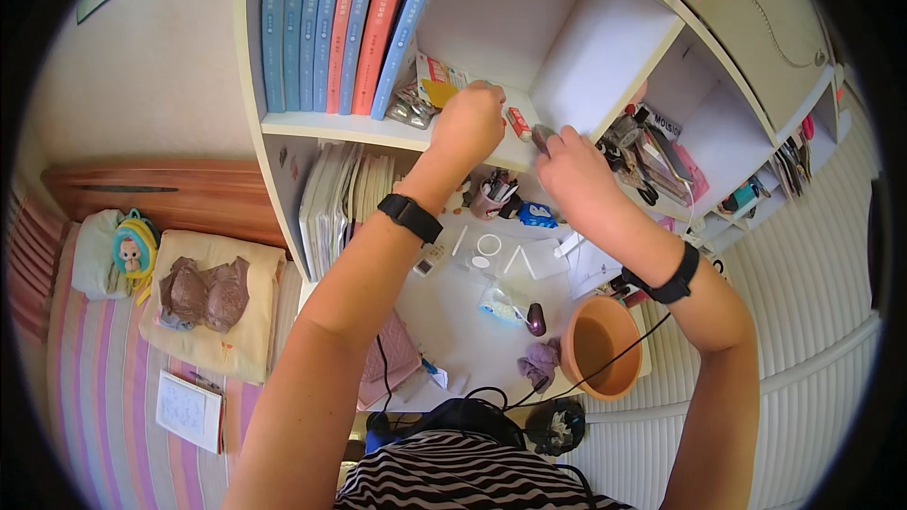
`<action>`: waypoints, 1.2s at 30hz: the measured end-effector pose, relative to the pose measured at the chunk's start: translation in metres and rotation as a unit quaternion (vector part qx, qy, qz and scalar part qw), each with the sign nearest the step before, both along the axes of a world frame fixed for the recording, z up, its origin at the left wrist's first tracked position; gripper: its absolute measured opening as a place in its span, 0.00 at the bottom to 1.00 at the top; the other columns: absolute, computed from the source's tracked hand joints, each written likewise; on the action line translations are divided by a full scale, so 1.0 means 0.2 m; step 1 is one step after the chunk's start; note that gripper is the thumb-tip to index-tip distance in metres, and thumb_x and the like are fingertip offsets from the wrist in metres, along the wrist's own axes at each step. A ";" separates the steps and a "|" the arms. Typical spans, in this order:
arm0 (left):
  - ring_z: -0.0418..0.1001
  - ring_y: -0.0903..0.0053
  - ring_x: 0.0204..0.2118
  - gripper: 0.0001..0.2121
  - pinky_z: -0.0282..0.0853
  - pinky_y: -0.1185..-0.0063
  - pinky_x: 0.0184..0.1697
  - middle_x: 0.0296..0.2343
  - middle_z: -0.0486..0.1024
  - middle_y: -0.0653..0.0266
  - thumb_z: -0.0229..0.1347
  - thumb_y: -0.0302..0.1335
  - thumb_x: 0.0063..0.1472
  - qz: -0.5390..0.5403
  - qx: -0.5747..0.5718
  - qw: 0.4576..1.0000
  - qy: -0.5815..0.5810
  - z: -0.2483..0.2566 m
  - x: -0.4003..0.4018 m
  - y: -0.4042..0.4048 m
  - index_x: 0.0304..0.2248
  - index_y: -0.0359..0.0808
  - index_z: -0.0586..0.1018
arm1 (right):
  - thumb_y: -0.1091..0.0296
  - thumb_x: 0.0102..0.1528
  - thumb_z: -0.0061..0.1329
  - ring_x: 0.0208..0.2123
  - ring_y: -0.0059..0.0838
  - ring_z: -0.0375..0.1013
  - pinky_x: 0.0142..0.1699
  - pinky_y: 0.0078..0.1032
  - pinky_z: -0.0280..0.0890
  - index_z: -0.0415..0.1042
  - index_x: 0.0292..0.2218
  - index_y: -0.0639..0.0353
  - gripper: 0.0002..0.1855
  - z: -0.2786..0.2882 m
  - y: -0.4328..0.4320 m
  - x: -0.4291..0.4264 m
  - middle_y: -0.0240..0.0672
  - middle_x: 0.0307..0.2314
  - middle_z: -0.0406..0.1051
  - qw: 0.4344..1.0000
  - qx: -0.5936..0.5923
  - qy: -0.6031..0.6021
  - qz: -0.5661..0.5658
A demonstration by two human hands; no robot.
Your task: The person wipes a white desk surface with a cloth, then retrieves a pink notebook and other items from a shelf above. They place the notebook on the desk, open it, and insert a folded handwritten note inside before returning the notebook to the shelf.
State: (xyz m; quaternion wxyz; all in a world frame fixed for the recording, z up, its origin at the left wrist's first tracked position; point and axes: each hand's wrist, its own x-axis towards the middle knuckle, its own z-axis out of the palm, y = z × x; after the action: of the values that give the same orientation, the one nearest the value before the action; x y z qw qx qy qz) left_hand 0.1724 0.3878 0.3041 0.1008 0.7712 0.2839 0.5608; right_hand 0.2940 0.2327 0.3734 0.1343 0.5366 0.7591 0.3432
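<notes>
Both my hands reach into an upper compartment of a white shelf unit [340,129]. My left hand [471,117] is curled over the compartment floor, beside a yellow and white packet [439,85] and blister packs of pills [411,108]. Whether its fingers hold something is hidden, though a bit of red shows at its edge. Between the hands lies a small red and white box [519,124]. My right hand [575,166] is at the shelf's front edge, with its fingers on a small dark grey thing [542,138], perhaps a cloth.
Blue and red books [340,28] stand left in the compartment. On the desk [453,312] below are a pen cup [489,200], a blue packet [537,214], a purple cloth [540,365] and an orange bucket [602,347] of murky water. A black cable [616,358] hangs near my right arm.
</notes>
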 end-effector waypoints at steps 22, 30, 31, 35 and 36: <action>0.74 0.52 0.35 0.06 0.71 0.64 0.38 0.33 0.75 0.51 0.51 0.23 0.57 0.024 0.020 0.999 0.036 0.01 -0.02 -0.10 0.32 0.32 0.78 | 0.78 0.44 0.53 0.33 0.37 0.69 0.38 0.32 0.69 0.74 0.33 0.59 0.12 -0.14 -0.06 0.19 0.35 0.31 0.65 0.931 0.245 0.225 0.149; 0.74 0.52 0.34 0.06 0.71 0.65 0.37 0.32 0.76 0.51 0.52 0.24 0.58 0.026 0.033 0.999 0.025 0.02 0.00 -0.11 0.33 0.32 0.78 | 0.81 0.43 0.52 0.35 0.44 0.69 0.39 0.36 0.68 0.73 0.33 0.60 0.13 0.61 0.04 0.20 0.40 0.32 0.66 0.825 0.434 0.298 0.206; 0.74 0.52 0.34 0.06 0.71 0.65 0.37 0.32 0.76 0.51 0.52 0.23 0.58 0.026 0.034 0.999 0.021 0.02 -0.01 -0.12 0.33 0.32 0.78 | 0.81 0.42 0.53 0.35 0.44 0.69 0.39 0.36 0.68 0.73 0.33 0.60 0.13 0.57 0.04 0.20 0.40 0.32 0.66 0.829 0.425 0.303 0.200; 0.74 0.53 0.34 0.06 0.70 0.65 0.37 0.31 0.75 0.50 0.52 0.23 0.58 0.039 0.032 0.999 0.008 0.01 -0.04 -0.08 0.32 0.31 0.78 | 0.84 0.42 0.52 0.33 0.44 0.71 0.36 0.35 0.68 0.73 0.35 0.61 0.15 0.14 0.04 0.17 0.40 0.31 0.68 0.829 0.389 0.331 0.230; 0.74 0.52 0.34 0.06 0.70 0.65 0.37 0.30 0.76 0.50 0.52 0.23 0.58 0.037 0.029 0.999 0.004 0.02 0.00 -0.10 0.32 0.30 0.78 | 0.84 0.42 0.52 0.33 0.44 0.71 0.36 0.34 0.68 0.73 0.34 0.62 0.15 0.02 -0.01 0.18 0.40 0.31 0.68 0.848 0.365 0.325 0.204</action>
State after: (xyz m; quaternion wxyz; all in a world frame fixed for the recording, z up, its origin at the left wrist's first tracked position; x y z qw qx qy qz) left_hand 0.1723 0.3678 0.3072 0.0564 0.7652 0.2962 0.5688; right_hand 0.3298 0.2305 0.3779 -0.3989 0.4607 0.6719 0.4210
